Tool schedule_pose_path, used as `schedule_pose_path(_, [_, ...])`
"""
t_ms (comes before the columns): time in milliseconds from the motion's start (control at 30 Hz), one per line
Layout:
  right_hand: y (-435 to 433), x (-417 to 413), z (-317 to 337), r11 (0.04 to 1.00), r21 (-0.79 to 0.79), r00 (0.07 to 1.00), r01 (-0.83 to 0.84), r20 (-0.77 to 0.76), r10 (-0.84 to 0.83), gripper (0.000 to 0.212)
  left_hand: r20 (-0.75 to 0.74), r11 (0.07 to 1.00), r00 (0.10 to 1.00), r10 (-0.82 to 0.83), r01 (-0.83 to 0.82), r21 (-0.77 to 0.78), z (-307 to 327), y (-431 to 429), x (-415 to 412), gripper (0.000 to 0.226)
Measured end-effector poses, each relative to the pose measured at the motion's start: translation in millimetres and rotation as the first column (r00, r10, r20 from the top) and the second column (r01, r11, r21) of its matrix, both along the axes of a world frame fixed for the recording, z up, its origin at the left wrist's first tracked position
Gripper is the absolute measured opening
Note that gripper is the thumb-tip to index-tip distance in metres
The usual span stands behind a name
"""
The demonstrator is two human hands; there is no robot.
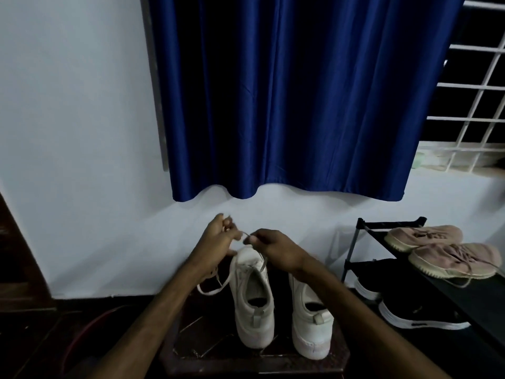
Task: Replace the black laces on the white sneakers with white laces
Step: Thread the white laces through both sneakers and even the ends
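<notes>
Sneakers (252, 324) point heels-near, toes wallward; left hand (218, 237), right hand (276, 247) seemingly pinch lace (246, 234).

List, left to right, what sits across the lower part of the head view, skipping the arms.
white lace → white sneaker being laced → second white sneaker → black shoe rack

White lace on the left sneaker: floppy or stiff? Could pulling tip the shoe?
Likely floppy: the white lace droops in a slack loop beside the left sneaker. Probably light: left hand and right hand pinch it with fingertips. A hard tug might shift the free-standing sneaker.
</notes>
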State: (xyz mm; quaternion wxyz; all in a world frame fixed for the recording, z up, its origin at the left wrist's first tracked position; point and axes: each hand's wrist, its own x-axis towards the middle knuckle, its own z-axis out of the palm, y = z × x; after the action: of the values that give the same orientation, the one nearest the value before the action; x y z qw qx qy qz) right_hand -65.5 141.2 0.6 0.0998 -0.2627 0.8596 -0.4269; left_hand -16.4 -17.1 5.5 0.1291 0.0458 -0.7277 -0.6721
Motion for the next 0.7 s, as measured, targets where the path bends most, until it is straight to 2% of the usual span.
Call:
schedule_pose_path(100, [-18,19,20,0.957,-0.258,0.971,-0.136,0.156,0.180,0.037,-0.164,0.998,0.986,0.028,-0.038,-0.058,46,4,-1,0.008])
schedule_pose_path(167, [-24,28,30,0.926,-0.345,0.949,-0.154,0.208,0.235,0.040,-0.258,0.998,0.964,0.059,-0.057,0.015,81,5,1,0.015])
schedule_pose_path(267, [-30,36,44,0.905,-0.363,0.944,-0.223,0.151,0.293,0.031,-0.366,0.981,0.929,0.044,0.030,0.192,133,5,11,0.028])
schedule_pose_path(367, [-33,35,57,0.882,-0.431,0.959,-0.190,0.111,0.261,0.035,-0.379,0.970,0.924,0.049,0.047,0.239,148,-2,18,0.043])
schedule_pose_path(500, [-22,29,77,0.915,-0.371,0.985,-0.157,0.011,0.173,0.033,-0.247,0.931,0.947,0.203,-0.109,0.349,120,-15,21,0.040])
schedule_pose_path(567, [-15,27,84,0.948,-0.278,0.985,-0.156,0.025,0.169,0.033,-0.135,0.920,0.955,0.264,-0.207,0.333,100,-19,17,0.032])
schedule_pose_path(633, [-9,25,90,0.964,-0.232,0.991,-0.127,0.016,0.134,0.036,-0.001,0.962,0.970,0.242,-0.239,0.132,78,-20,12,0.026])
schedule_pose_path(700, [-6,22,93,0.966,-0.250,0.996,-0.060,-0.077,0.042,0.038,0.132,0.985,0.982,0.136,-0.120,-0.121,58,-14,10,0.025])
